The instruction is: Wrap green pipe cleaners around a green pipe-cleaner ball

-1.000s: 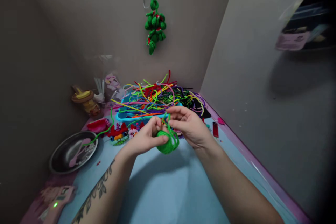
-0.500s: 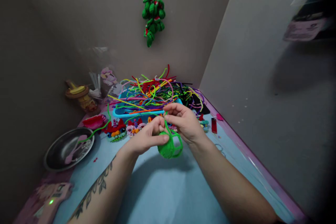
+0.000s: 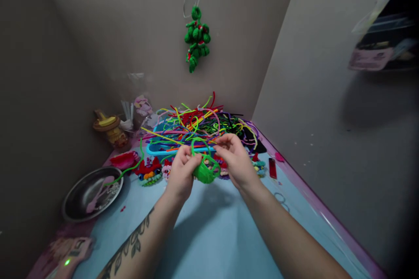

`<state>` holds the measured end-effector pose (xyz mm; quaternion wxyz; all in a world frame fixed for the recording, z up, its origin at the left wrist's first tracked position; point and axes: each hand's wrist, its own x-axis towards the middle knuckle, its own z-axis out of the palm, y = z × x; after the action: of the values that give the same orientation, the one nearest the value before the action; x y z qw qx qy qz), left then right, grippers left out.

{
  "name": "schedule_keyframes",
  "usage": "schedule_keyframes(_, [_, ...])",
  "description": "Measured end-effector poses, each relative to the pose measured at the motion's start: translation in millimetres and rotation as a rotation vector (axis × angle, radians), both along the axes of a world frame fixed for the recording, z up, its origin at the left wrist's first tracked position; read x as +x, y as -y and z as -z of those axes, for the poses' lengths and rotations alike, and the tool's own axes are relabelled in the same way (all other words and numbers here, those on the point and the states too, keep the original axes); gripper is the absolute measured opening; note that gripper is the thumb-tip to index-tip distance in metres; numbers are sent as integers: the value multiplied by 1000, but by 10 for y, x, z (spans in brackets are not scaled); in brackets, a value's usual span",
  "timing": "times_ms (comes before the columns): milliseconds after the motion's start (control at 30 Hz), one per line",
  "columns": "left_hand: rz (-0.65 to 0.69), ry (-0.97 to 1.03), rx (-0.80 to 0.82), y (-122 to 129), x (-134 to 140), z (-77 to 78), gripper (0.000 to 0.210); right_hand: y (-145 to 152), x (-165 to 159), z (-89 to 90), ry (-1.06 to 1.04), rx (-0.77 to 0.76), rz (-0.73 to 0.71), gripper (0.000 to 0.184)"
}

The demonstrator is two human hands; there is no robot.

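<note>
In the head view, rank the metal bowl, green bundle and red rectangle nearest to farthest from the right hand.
From the right hand:
1. Green bundle, left, in the left hand
2. Red rectangle, right side
3. Metal bowl, far left

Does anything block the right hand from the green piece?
Nothing visible does. The left hand holds the green piece, with the right hand close beside it; the blue tray lies beyond both.
</note>
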<state>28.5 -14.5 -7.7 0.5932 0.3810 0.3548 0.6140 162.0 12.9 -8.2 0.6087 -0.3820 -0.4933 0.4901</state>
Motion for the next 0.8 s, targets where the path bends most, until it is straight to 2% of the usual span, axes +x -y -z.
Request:
schedule_keyframes(67, [-113,4,31,16,-18,-48,38,24,12,-31,17,-15,-65,19])
schedule_keyframes(133, [-183,-6,72,40,-34,-79,37,63,11,-65,48,-36,-202,25])
schedule_keyframes(233, [-227,-32,144,66,-47,-77,32,121,-10,-103,74,-48,-353,33])
schedule_keyframes(400, [-263,-107,178,58,-63,3,25,156,-32,-122,97,-40,-362,31])
schedule_keyframes(467, [-248,-126,183,49,-80,23,24,153,-23,-126,87,-22,-375,29])
schedule_keyframes(667, [-60,-130,185,19,-168,-1,25,118,60,-136,26,-18,-417,25])
schedule_keyframes(800, [7,-112,171,-5,-201,-27,26,100,94,-122,-30,-21,-437,23])
